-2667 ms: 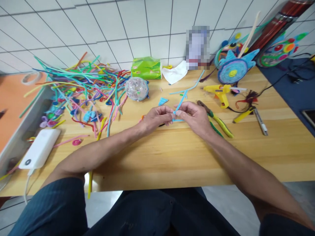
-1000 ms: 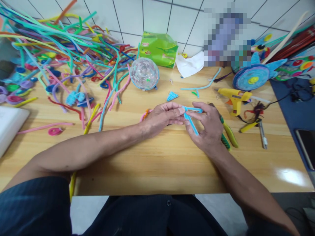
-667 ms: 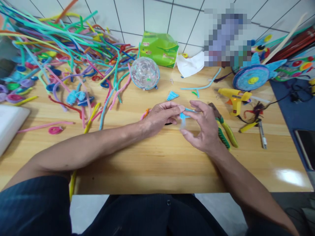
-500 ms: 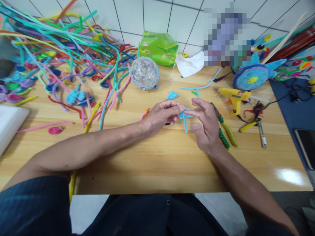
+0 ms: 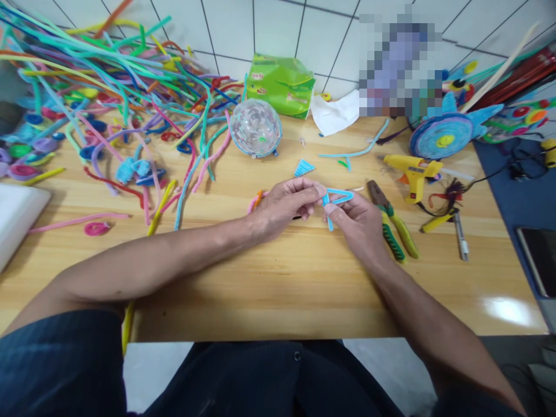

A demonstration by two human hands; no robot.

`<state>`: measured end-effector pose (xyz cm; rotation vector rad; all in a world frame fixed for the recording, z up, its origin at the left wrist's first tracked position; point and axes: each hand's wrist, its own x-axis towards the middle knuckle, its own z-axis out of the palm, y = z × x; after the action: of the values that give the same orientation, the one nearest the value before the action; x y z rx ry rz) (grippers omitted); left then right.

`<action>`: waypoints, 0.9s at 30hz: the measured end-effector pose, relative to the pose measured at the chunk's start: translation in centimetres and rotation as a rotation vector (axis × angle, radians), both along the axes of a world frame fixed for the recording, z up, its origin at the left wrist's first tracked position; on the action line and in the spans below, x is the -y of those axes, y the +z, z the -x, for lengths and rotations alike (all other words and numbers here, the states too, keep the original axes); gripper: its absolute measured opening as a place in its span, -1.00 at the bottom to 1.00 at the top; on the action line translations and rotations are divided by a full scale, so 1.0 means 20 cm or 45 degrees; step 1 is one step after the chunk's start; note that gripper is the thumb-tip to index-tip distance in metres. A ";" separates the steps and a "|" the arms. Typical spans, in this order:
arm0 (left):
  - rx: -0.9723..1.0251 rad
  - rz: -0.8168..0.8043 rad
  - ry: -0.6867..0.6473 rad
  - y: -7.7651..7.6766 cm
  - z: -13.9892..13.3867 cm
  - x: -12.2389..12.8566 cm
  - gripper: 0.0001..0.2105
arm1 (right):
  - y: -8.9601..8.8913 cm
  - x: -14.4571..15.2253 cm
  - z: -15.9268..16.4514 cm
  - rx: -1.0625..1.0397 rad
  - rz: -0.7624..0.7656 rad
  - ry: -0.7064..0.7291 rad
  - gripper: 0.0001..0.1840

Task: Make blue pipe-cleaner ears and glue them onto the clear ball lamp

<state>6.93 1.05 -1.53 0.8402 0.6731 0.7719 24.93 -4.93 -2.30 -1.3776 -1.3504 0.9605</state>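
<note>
Between the fingertips of both hands is a light blue pipe cleaner [image 5: 343,198], bent into a narrow triangle with a free end hanging down. My left hand [image 5: 290,204] pinches it at its left corner. My right hand [image 5: 358,223] grips it from the right, thumb on the lower part and fingers behind. Just beyond my left hand lies a small striped blue piece [image 5: 304,168]. A pink and orange bit [image 5: 258,200] is partly hidden behind the left wrist. Pliers [image 5: 391,223] with green and yellow handles lie right of my right hand.
Many coloured pipe cleaners [image 5: 130,75] are heaped at the left. At the back are a clear dome [image 5: 256,128] and a green tissue pack [image 5: 282,87]. A yellow glue gun [image 5: 412,174], a craft knife [image 5: 463,236] and a blue disc-shaped craft [image 5: 443,138] are on the right.
My right hand has moved left and closed its fingers on the blue pipe cleaner. The bent triangle now shows more clearly; my left hand has stayed nearly still.
</note>
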 end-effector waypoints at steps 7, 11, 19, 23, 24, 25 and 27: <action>-0.090 -0.155 0.037 -0.01 0.00 0.00 -0.59 | 0.02 0.00 0.02 0.083 -0.076 -0.105 -0.76; -0.169 -0.191 0.070 -0.01 0.01 0.00 -0.58 | 0.00 0.01 0.02 0.152 -0.106 -0.090 -0.82; -0.154 -0.150 0.040 0.00 0.01 -0.01 -0.59 | 0.06 0.00 0.04 0.019 -0.082 -0.038 -0.84; -0.162 -0.199 0.023 -0.02 0.02 -0.01 -0.60 | 0.06 -0.01 0.04 0.014 0.002 -0.065 -0.79; -0.195 -0.271 0.037 -0.02 0.02 -0.01 -0.63 | 0.05 -0.02 0.03 0.007 0.034 -0.077 -0.76; -0.247 -0.392 0.070 -0.03 0.02 -0.01 -0.68 | 0.05 -0.02 0.02 -0.010 0.067 -0.086 -0.74; -0.386 -0.770 0.165 -0.04 0.04 -0.01 -0.80 | 0.03 -0.03 0.01 -0.078 0.123 -0.093 -0.70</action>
<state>6.17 1.21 -2.28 1.4968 0.7788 0.9959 24.72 -4.34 -1.63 -1.4485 -1.2138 1.0216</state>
